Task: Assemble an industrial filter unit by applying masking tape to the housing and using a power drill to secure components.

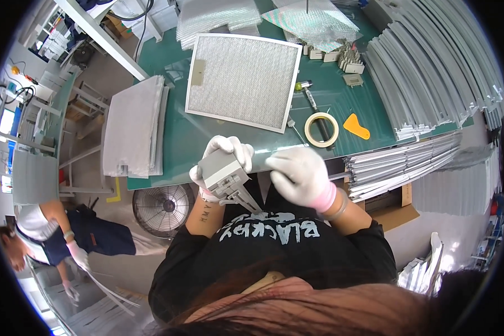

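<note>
Presently, head view (only one available): the left hand [225, 152], white-gloved, grips a grey slotted piece [220, 169], apparently a few parts nested together, above the lap at the near edge of the green table [175, 134]. Fingers wrap its far side; the slotted end tilts toward the body. The right hand [301, 176], also gloved, hangs just beside it, apart, fingers curled and slightly blurred; cannot tell whether anything small is pinched in it.

Surroundings: a framed mesh panel [243, 84] lies flat beyond the hands. To its right, a small hammer [303, 85], a tape roll [308, 130] and an orange scraper [357, 127]. More grey pieces [351, 60] stand clustered at the far right, near one lying flat [353, 80].

Handling notes (judgement, not observation): keep the left grip firm on the solid faces, clear of the slots, since gloves may slip or snag there. Better to bring the piece over the table before loosening that grip; over the lap, a dropped part could reach the floor.
</note>
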`<action>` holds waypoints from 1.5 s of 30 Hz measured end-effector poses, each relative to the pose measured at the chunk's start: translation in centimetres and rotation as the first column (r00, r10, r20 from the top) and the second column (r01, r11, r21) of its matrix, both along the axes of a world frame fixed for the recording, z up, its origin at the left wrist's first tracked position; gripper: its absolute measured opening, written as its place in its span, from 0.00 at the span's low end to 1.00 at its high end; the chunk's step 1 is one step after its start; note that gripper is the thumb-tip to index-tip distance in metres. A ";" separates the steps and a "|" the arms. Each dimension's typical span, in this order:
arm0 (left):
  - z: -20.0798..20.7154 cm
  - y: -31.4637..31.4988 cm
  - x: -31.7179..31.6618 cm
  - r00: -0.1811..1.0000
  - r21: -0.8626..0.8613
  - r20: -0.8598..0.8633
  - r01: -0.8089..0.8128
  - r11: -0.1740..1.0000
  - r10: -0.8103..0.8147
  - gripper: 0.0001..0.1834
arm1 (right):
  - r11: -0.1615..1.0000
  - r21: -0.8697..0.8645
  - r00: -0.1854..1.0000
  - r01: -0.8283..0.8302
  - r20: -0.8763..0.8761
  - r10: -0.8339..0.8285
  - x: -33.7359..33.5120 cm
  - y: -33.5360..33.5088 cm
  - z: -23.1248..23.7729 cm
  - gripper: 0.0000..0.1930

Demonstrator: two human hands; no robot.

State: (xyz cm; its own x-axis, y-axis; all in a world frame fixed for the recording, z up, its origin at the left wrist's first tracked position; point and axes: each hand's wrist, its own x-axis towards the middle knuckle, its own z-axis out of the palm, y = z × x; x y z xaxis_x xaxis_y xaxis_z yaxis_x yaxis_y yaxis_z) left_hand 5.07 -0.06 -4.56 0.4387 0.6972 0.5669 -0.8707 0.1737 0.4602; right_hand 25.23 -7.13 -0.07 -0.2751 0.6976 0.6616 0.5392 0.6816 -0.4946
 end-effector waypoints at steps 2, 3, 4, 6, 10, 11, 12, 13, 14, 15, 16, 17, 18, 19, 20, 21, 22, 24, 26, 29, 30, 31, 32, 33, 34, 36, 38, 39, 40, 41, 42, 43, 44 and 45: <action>-0.1 0.2 0.3 1.000 0.060 0.015 -0.010 0.998 0.009 0.36 | 0.995 -0.088 0.998 -0.037 0.040 0.040 -1.5 -0.4 1.7 0.14; 0.0 0.1 0.2 1.000 0.060 0.013 -0.010 0.998 0.009 0.36 | 0.988 -0.143 0.995 -0.059 0.066 0.070 -1.8 -0.4 2.0 0.15; 0.0 -0.3 0.0 0.999 0.021 -0.035 -0.030 0.999 0.031 0.36 | 0.988 -0.143 0.996 -0.058 0.066 0.068 -1.9 -0.4 2.1 0.15; 0.0 -0.4 -0.1 0.995 -0.018 -0.084 -0.051 0.999 0.049 0.36 | 0.980 -0.171 0.987 -0.100 0.105 0.119 -2.1 -0.4 2.3 0.17; 0.0 -1.0 -0.5 0.987 -0.007 -0.109 -0.118 0.993 0.117 0.37 | 0.897 -0.411 0.986 -0.161 -0.025 0.166 -2.7 -1.8 2.5 0.19; 0.0 -1.2 -0.5 0.979 -0.013 -0.130 -0.161 0.987 0.158 0.37 | 0.897 -0.410 0.985 -0.163 -0.024 0.168 -2.5 -2.0 2.3 0.19; 0.1 -1.1 -0.6 0.979 -0.012 -0.129 -0.162 0.987 0.159 0.37 | 0.796 -0.532 0.957 -0.289 -0.184 0.225 -2.3 -2.2 2.3 0.22; 0.0 -1.1 -0.7 0.971 0.032 -0.145 -0.188 0.982 0.190 0.38 | 0.663 -0.618 0.903 -0.423 -0.347 0.252 -2.0 -2.3 2.2 0.25; 0.0 -1.2 -0.9 0.962 0.076 -0.159 -0.211 0.975 0.221 0.39 | 0.454 -0.738 0.866 -0.500 -0.440 0.238 -1.5 -2.3 3.0 0.30; 0.1 -1.1 -1.0 0.961 0.076 -0.160 -0.216 0.974 0.225 0.39 | 0.452 -0.737 0.864 -0.503 -0.441 0.242 -1.6 -2.6 3.3 0.30; 0.1 -1.0 -1.0 0.955 0.096 -0.181 -0.222 0.970 0.237 0.40 | 0.342 -0.740 0.814 -0.578 -0.548 0.191 -1.6 -3.0 3.4 0.31; 0.2 -1.0 -1.0 0.947 0.117 -0.203 -0.228 0.967 0.248 0.40 | 0.233 -0.722 0.756 -0.652 -0.642 0.125 -1.6 -3.3 3.5 0.31; 0.3 -1.0 -0.9 0.948 0.117 -0.203 -0.224 0.967 0.244 0.40 | 0.341 -0.732 0.807 -0.590 -0.547 0.223 -1.6 -3.3 3.4 0.31; 0.5 -1.1 -0.9 0.950 0.117 -0.204 -0.218 0.969 0.238 0.40 | 0.342 -0.731 0.806 -0.591 -0.548 0.222 -1.5 -3.2 3.6 0.31; 0.6 -1.1 -0.8 0.951 0.116 -0.205 -0.211 0.971 0.231 0.40 | 0.481 -0.733 0.876 -0.481 -0.373 0.307 -1.4 -3.1 3.9 0.28; 0.6 -1.1 -0.7 0.951 0.117 -0.205 -0.209 0.971 0.230 0.40 | 0.616 -0.695 0.918 -0.372 -0.176 0.356 -1.3 -3.0 4.1 0.25; 0.4 -1.1 -0.7 0.960 0.108 -0.173 -0.204 0.973 0.220 0.40 | 0.616 -0.694 0.917 -0.373 -0.176 0.358 -1.0 -2.9 3.8 0.25; 0.3 -1.2 -0.7 0.967 0.100 -0.140 -0.200 0.975 0.213 0.40 | 0.750 -0.575 0.940 -0.328 -0.122 0.318 -0.3 -2.5 3.0 0.20; 0.3 -1.2 -0.7 0.962 0.097 -0.153 -0.212 0.972 0.225 0.39 | 0.776 -0.583 0.971 -0.240 -0.123 0.207 -0.1 -2.2 2.9 0.17; 0.4 -1.5 -0.6 0.947 0.068 -0.225 -0.221 0.973 0.231 0.39 | 0.799 -0.539 0.964 -0.266 -0.172 0.204 -0.7 -2.1 2.0 0.19; 0.4 -1.5 -0.5 0.947 0.070 -0.224 -0.222 0.972 0.232 0.39 | 0.777 -0.555 0.954 -0.298 -0.195 0.228 -0.9 -2.2 2.0 0.22; 0.3 -1.4 -0.3 0.941 0.073 -0.236 -0.230 0.970 0.241 0.39 | 0.777 -0.553 0.953 -0.301 -0.192 0.233 -0.9 -2.2 2.3 0.22; 0.3 -1.2 -0.2 0.936 0.077 -0.248 -0.239 0.968 0.251 0.40 | 0.655 -0.648 0.919 -0.389 -0.322 0.227 -0.9 -2.1 2.8 0.24; 0.1 -1.1 -0.4 0.935 0.081 -0.246 -0.245 0.966 0.257 0.40 | 0.515 -0.712 0.874 -0.478 -0.444 0.197 -0.9 -2.1 3.1 0.26; -0.1 -1.1 -0.5 0.921 0.109 -0.267 -0.264 0.958 0.284 0.40 | 0.331 -0.759 0.817 -0.561 -0.573 0.071 -0.9 -2.2 3.0 0.26; -0.2 -1.1 -0.7 0.904 0.141 -0.286 -0.287 0.947 0.317 0.41 | 0.208 -0.707 0.719 -0.676 -0.695 -0.023 -0.9 -2.4 2.4 0.26; 0.0 -1.3 -0.8 0.900 0.107 -0.316 -0.282 0.954 0.301 0.41 | 0.126 -0.573 0.556 -0.810 -0.818 -0.148 -0.9 -3.0 1.7 0.27; 0.2 -1.3 -0.8 0.900 0.108 -0.313 -0.284 0.953 0.304 0.41 | 0.125 -0.575 0.558 -0.809 -0.817 -0.145 -0.9 -2.9 1.5 0.27; 0.5 -1.4 -0.9 0.891 0.146 -0.330 -0.279 0.949 0.313 0.40 | 0.221 -0.663 0.672 -0.715 -0.739 -0.047 -0.8 -2.8 1.3 0.26; 0.7 -1.4 -0.9 0.881 0.184 -0.346 -0.273 0.944 0.322 0.39 | 0.326 -0.723 0.772 -0.609 -0.634 0.037 -0.7 -2.6 1.0 0.26; 0.5 -1.6 -1.1 0.880 0.187 -0.343 -0.280 0.942 0.329 0.39 | 0.395 -0.744 0.822 -0.539 -0.566 0.056 -0.7 -2.4 0.2 0.26; 0.1 -1.8 -1.2 0.846 0.137 -0.421 -0.297 0.945 0.327 0.39 | 0.468 -0.753 0.868 -0.463 -0.493 0.065 -0.5 -2.1 -0.3 0.25; -0.2 -1.9 -1.2 0.809 0.088 -0.495 -0.317 0.944 0.317 0.40 | 0.675 -0.674 0.946 -0.300 -0.300 0.121 -0.9 -1.6 0.9 0.29; -0.4 -1.9 -1.2 0.809 0.093 -0.491 -0.321 0.943 0.323 0.40 | 0.725 -0.595 0.907 -0.348 -0.411 0.098 -1.5 -2.0 -0.5 0.34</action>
